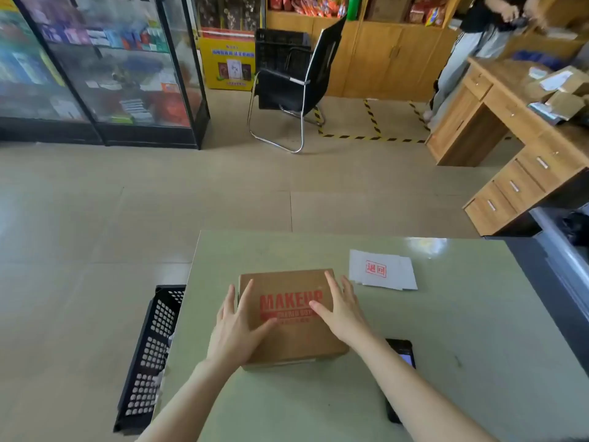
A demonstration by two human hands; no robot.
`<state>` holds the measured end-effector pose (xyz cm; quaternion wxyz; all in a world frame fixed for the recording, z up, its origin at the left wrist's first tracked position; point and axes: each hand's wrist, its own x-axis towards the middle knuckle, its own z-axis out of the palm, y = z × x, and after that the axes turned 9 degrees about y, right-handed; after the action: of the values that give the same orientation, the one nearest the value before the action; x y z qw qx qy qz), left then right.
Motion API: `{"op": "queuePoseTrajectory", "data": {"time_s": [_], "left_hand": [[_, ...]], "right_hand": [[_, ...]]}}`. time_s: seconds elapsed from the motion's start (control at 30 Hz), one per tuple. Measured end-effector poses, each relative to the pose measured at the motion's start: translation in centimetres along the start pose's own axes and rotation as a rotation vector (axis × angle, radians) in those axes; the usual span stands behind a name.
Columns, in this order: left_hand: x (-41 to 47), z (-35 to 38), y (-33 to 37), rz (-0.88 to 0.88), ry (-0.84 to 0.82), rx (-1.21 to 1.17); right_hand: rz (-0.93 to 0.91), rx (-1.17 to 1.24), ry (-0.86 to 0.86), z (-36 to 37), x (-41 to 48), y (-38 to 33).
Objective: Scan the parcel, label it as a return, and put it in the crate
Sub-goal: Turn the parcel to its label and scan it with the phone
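A brown cardboard parcel [288, 287] with red "MAKEUP" print lies flat on the pale green table [446, 330]. My left hand [236, 327] rests on its left side, fingers spread, thumb across the top. My right hand [342, 309] lies on its right side, fingers spread too. A stack of white labels [381, 269] with a red stamp mark lies just right of the parcel. A black handheld scanner [401, 358] lies behind my right forearm, partly hidden. A black perforated crate [149, 355] stands on the floor against the table's left edge.
Beyond the table lies tiled floor, with a black office chair [293, 84] and glass display cabinets [105, 68] at the back. A wooden desk [510, 122] with parcels stands at the right, another person beside it.
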<state>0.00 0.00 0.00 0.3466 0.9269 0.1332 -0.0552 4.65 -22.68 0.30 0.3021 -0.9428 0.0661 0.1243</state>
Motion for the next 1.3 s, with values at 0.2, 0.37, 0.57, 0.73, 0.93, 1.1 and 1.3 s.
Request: {"op": "queuePoseTrajectory", "data": {"time_s": [0.2,0.37,0.57,0.73,0.93,1.1,1.3], "left_hand": [[-1.0,1.8,-0.8,-0.077,-0.039,-0.091],[-0.3,1.6,-0.6,-0.090,-0.007,-0.140],[1.1,-1.4,1.1,0.005,0.175,-0.039],[2.1,-3.2,3.4,0.117,0.244,-0.047],[2.1,-3.3,5.0,0.285,0.193,-0.312],[3.0,-2.5,5.3,0.363,0.146,-0.410],[3.8,-1.4,6.4,0.352,0.202,-0.324]], "right_hand": [[0.015,0.084,0.069,1.3,-1.5,0.0],[-0.017,0.109,0.145,1.8,-1.4,-0.6],[0.025,0.171,0.009,1.7,0.1,-1.6],[-0.036,-0.142,0.017,1.0,1.7,-3.4],[-0.038,0.189,0.112,-0.4,2.2,-6.6],[0.000,0.335,0.138,-1.7,1.9,-6.7],[0.023,0.342,0.179,-2.9,1.6,-5.3]]}}
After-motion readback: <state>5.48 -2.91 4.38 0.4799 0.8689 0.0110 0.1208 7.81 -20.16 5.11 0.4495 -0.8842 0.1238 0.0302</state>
